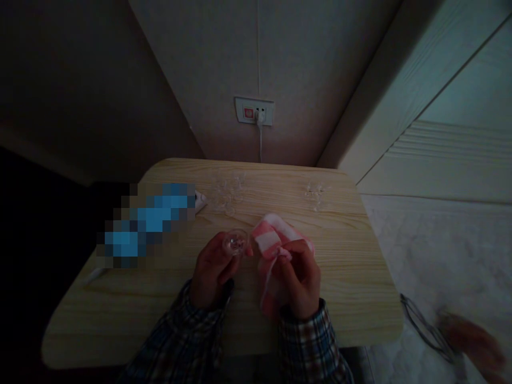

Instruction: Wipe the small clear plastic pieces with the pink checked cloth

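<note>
My left hand [208, 269] holds a small clear glass cup [236, 243] above the table, its round mouth tilted up toward me. My right hand [303, 280] pinches a bunched corner of a pink and white cloth [267, 239]. The rest of the cloth hangs and spreads beneath that hand, just right of the cup. Cup and cloth look slightly apart. Behind them, several small clear glass pieces [229, 194] stand in a group at the back left. A few more clear pieces [317, 195] are at the back right; their exact shape is hard to make out in the dim light.
A blurred-out blue item [154, 218] lies on the left of the wooden table [352, 298]. On the wall is a socket [255, 111] with a plugged-in white cable [261, 143]. Dark cables [426, 326] and a blurred skin-toned shape [474, 341] appear at the lower right.
</note>
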`<state>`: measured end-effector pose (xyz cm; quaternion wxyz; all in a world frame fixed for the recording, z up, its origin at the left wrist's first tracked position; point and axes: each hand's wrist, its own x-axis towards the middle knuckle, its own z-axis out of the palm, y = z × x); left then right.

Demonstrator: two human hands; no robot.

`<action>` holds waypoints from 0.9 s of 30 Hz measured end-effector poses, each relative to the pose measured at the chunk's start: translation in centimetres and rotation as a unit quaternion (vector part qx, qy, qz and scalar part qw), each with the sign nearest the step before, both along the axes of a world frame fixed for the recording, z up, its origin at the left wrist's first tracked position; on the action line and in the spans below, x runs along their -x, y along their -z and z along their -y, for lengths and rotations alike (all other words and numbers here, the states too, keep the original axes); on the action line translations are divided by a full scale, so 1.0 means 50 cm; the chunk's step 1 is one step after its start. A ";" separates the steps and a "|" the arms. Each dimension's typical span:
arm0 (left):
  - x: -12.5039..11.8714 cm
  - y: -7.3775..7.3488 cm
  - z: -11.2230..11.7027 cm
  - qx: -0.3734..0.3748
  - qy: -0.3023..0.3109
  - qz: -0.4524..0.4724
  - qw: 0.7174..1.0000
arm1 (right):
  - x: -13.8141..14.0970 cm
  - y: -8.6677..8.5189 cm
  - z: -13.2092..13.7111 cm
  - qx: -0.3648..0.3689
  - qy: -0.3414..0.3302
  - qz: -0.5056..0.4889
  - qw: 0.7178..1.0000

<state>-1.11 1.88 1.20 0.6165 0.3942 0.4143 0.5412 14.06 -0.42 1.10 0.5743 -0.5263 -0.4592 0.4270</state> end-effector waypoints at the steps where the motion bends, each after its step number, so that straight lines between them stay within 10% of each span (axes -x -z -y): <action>1: 0.000 -0.001 -0.001 0.004 0.007 0.000 1.000 | 0.000 0.001 0.000 0.002 0.002 -0.001 1.000; 27: -0.004 0.007 0.001 0.018 -0.001 -0.159 0.987 | -0.002 0.019 -0.004 0.047 0.068 -0.064 0.995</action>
